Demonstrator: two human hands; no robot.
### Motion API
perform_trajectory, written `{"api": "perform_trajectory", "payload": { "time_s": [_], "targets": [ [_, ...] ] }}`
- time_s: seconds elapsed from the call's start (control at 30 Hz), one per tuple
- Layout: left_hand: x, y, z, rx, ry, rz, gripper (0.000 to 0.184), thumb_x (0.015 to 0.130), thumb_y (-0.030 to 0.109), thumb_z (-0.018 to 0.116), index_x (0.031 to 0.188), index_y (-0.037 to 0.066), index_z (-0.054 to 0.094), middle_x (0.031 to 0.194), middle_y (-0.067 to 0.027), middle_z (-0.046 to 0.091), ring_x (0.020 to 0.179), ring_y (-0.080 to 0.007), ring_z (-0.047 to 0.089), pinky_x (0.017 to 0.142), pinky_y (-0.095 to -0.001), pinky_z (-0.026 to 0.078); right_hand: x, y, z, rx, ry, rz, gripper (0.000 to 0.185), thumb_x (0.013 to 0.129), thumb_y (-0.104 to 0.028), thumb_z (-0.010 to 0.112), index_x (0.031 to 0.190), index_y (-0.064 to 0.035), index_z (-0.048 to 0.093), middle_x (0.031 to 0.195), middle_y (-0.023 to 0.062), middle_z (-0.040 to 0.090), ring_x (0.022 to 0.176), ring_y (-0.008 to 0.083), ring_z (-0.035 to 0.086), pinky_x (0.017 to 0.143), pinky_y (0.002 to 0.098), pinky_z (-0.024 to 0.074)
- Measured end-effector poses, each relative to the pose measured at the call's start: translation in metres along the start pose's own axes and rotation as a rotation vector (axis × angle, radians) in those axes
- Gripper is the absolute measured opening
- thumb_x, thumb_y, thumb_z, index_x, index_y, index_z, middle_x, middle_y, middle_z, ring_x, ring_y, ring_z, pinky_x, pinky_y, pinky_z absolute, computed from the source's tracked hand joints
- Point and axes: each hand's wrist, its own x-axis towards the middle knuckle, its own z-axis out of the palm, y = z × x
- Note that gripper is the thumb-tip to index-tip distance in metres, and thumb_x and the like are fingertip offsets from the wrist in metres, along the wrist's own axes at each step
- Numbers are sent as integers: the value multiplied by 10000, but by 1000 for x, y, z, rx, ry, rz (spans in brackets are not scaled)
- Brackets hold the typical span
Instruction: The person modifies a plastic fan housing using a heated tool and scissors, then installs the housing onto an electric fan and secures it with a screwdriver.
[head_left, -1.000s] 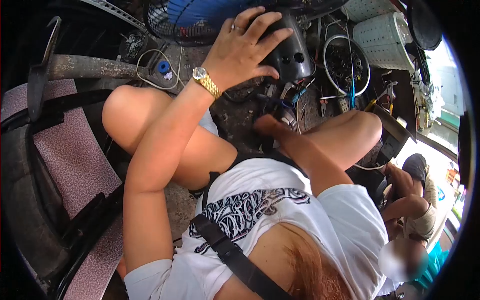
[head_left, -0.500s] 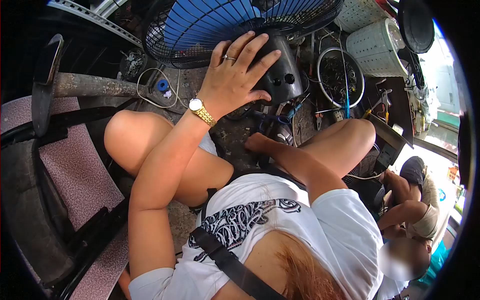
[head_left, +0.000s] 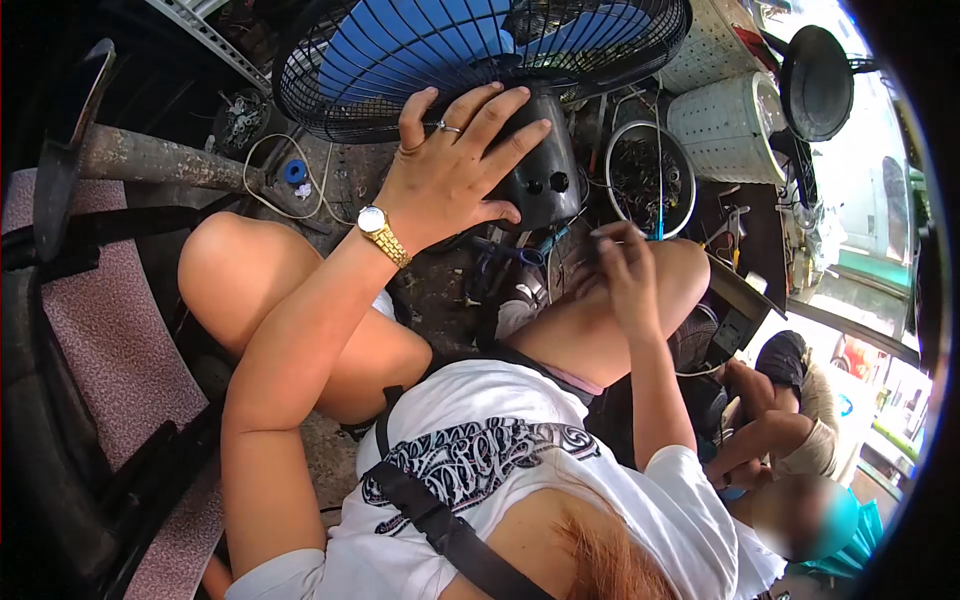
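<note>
An electric fan with blue blades and a black wire guard (head_left: 345,125) lies before me, its black motor housing (head_left: 552,145) towards me. My left hand (head_left: 445,180), with a ring and a gold watch, rests on this housing. Its fingers are spread over the top and the thumb lies along the near side. My right hand (head_left: 630,275) is raised over my right thigh, apart from the fan. Motion smears its fingers, and I cannot make out anything in them. A blue-handled tool (head_left: 510,256) lies on the floor between the hands, below the housing.
A round bowl (head_left: 690,180) of small dark parts stands right of the fan, by a white perforated basket (head_left: 710,125). On the left are a metal post (head_left: 165,160) and a blue ring (head_left: 295,171). A co-worker (head_left: 780,430) sits at the lower right.
My right hand has risen from the floor below the fan and moved right, over my thigh. My left hand stays on the motor housing. The whole view has shifted slightly.
</note>
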Motion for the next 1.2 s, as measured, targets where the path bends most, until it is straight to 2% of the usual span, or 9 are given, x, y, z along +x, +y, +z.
{"api": "perform_trajectory", "payload": {
  "time_s": [0.13, 0.2, 0.23, 0.5, 0.57, 0.67, 0.77, 0.9, 1.2],
  "targets": [
    [1, 0, 1, -68, 11, -23, 925, 570, 639, 721, 1399, 331, 451, 1446, 35, 409, 1320, -165, 387, 1057, -528, 150, 20, -28, 9, 221, 318, -102, 137, 997, -138, 509, 1090, -37, 512, 824, 93, 634, 604, 124, 605, 486, 225, 465],
    [2, 0, 1, -99, 20, -31, 940, 549, 616, 753, 1393, 329, 455, 1438, 37, 413, 1316, -164, 388, 1054, -524, 153, 30, -34, 2, -157, 282, -209, 135, 984, -158, 552, 1057, -45, 545, 795, 48, 611, 541, 63, 521, 461, 188, 409],
    [2, 1, 0, -105, 21, -37, 944, 530, 593, 777, 1381, 327, 466, 1432, 41, 416, 1308, -159, 390, 1050, -516, 157, 30, -34, 8, -145, 307, -211, 138, 962, -161, 599, 1031, -44, 573, 749, 6, 584, 514, 27, 460, 438, 168, 367],
    [3, 1, 4, -112, 75, -41, 888, 523, 554, 810, 1324, 300, 521, 1414, 35, 430, 1277, -140, 402, 1023, -488, 185, 39, -42, 47, -412, 338, -248, 80, 936, -96, 615, 960, -37, 565, 654, 7, 592, 506, 31, 493, 398, 179, 345],
    [2, 1, 4, -122, 75, -39, 880, 530, 554, 807, 1322, 297, 523, 1414, 33, 430, 1278, -142, 402, 1026, -487, 183, 39, -43, 55, -520, 390, -345, 81, 925, -72, 615, 946, -31, 549, 652, 22, 600, 516, 47, 513, 423, 190, 357],
    [2, 0, 5, -129, 81, -30, 867, 541, 550, 802, 1319, 286, 526, 1415, 30, 429, 1279, -144, 404, 1033, -485, 179, 32, -62, 66, -644, 368, -202, 99, 914, -58, 618, 964, -26, 539, 651, 25, 605, 526, 52, 513, 465, 200, 367],
    [1, -1, 7, -133, 95, -25, 861, 544, 541, 805, 1315, 273, 531, 1413, 29, 429, 1278, -143, 407, 1042, -483, 175, 37, -68, 56, -835, 308, -266, 116, 908, -48, 618, 982, -20, 533, 630, 20, 596, 517, 45, 488, 475, 207, 359],
    [1, -1, 10, -132, 149, -9, 838, 539, 549, 813, 1267, 212, 570, 1387, 5, 443, 1287, -167, 382, 1079, -456, 172, 39, -74, 50, -814, 340, -312, 119, 907, -47, 608, 986, -15, 525, 606, 14, 573, 488, 45, 459, 441, 213, 327],
    [1, -1, 12, -138, 127, -29, 811, 557, 520, 812, 1280, 256, 557, 1396, 45, 442, 1273, -126, 412, 1060, -470, 166, 38, -84, 60, -920, 224, -185, 118, 910, -50, 598, 971, -19, 502, 603, 13, 555, 459, 56, 456, 415, 221, 335]
  ]
}}
